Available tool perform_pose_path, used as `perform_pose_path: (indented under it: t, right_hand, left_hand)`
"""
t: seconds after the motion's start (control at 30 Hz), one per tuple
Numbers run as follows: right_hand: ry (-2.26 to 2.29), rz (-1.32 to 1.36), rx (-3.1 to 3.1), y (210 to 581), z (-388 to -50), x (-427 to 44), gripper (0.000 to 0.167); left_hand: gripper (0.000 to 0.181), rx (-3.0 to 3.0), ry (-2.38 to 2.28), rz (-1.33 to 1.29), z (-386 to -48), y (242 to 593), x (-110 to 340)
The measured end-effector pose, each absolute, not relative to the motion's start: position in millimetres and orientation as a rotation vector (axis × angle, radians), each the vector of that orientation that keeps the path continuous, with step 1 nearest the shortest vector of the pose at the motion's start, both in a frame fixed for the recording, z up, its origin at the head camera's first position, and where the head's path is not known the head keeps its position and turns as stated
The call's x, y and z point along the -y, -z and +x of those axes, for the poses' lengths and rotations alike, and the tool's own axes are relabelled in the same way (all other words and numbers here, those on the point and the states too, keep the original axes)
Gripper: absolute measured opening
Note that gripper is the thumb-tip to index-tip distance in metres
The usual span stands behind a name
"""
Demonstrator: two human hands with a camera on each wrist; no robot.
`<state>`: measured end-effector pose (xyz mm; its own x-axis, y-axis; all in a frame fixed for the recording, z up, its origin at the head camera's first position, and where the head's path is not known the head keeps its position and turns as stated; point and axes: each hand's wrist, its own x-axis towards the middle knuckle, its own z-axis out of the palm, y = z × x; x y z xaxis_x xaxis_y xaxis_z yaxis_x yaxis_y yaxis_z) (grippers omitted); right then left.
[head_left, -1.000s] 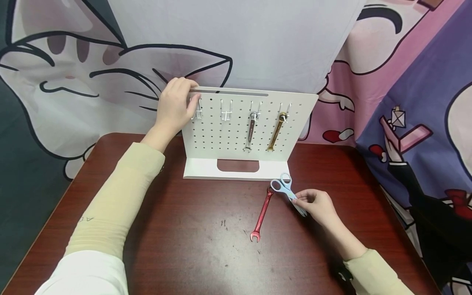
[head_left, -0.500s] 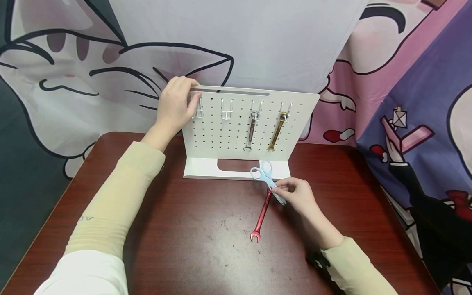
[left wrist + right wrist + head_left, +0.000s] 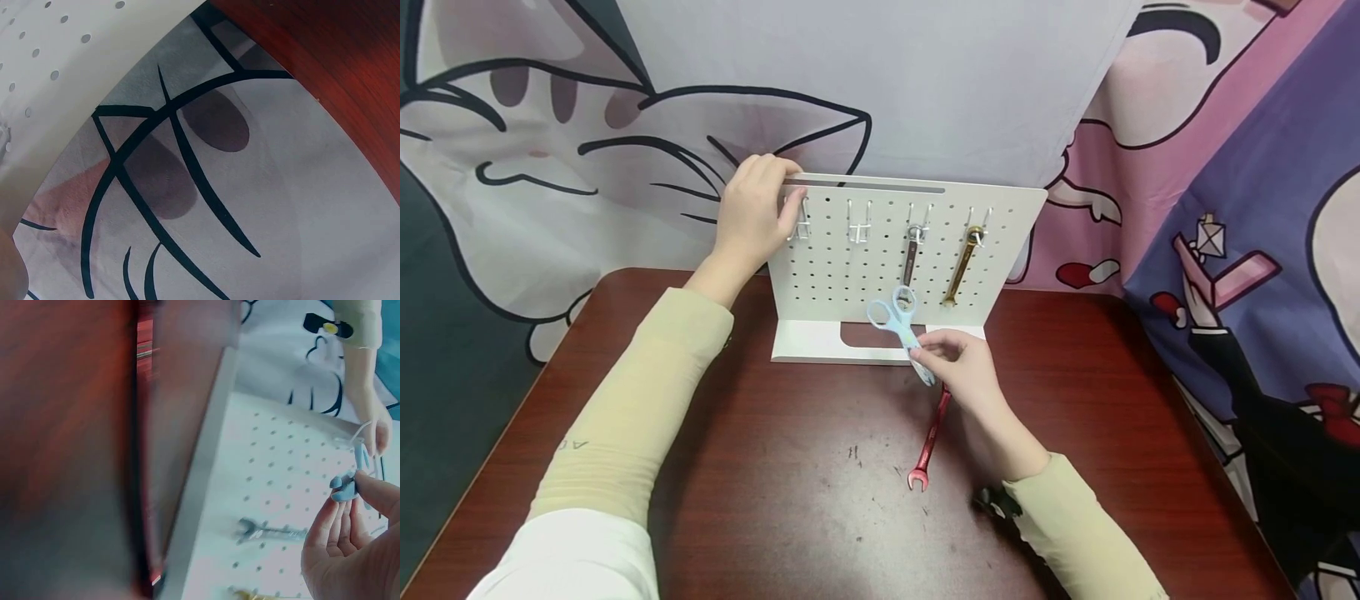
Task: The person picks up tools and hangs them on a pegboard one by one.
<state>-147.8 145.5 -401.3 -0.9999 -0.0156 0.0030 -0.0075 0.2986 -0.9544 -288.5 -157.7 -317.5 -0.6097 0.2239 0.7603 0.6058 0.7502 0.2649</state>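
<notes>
My left hand (image 3: 751,208) grips the upper left corner of a white pegboard (image 3: 872,287), its thumb across the front face. In the left wrist view only a bit of a finger (image 3: 11,270) shows. My right hand (image 3: 958,367) pinches light blue scissors (image 3: 897,321) by the blades, handle loops up and to the left, in front of the board's lower part. In the right wrist view the scissors (image 3: 345,487) sit between thumb and fingertips. A silver wrench (image 3: 911,258) and a gold wrench (image 3: 961,267) hang from hooks. A red wrench (image 3: 930,442) lies on the table, partly behind my right hand.
A bare double hook (image 3: 859,225) sits left of the silver wrench; another hook (image 3: 802,223) is beside my left thumb. The pegboard stands on the brown wooden table (image 3: 760,500). Printed cloth (image 3: 962,92) hangs behind the table.
My right hand has carried the scissors leftward and up, from right of the red wrench to in front of the pegboard. The left hand stays on the board's corner.
</notes>
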Motion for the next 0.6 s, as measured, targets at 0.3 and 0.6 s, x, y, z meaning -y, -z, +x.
perform_pose_path:
  t: [0.3, 0.6]
  right_hand:
    - [2.109, -0.101, -2.441, 384, -163, -112, 0.022]
    - [2.222, -0.054, -2.434, 373, -177, -92, 0.02]
  left_hand:
    - [0.023, 2.205, 0.663, -0.625, -289, 317, 158]
    - [0.023, 2.206, 0.675, -0.611, -288, 317, 157]
